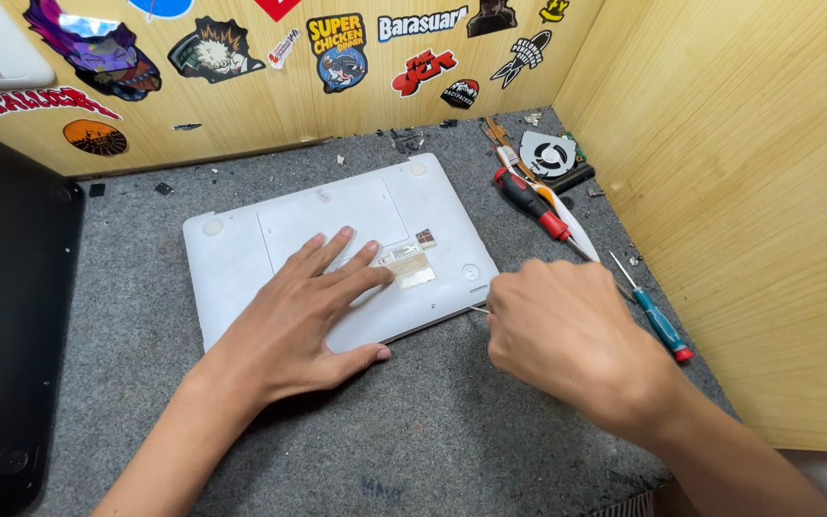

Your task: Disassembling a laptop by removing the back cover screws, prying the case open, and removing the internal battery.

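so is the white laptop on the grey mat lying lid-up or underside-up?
Underside-up: the white laptop shows round rubber feet and a service panel. Left hand lies flat on it; right hand holds a thin tool at its edge.

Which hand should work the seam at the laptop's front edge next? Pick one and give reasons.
Probably the right hand: it is closed on a thin metal tool whose tip sits at the white laptop edge. The left hand lies flat on the casing, bracing it.

- Many colourful cut-out stickers [339, 53] are sitting along the wooden back wall.
- Small rectangular beige and silver labels [412, 268] are sticking on the white laptop underside [241, 249], just beside the left hand's fingertips [375, 273].
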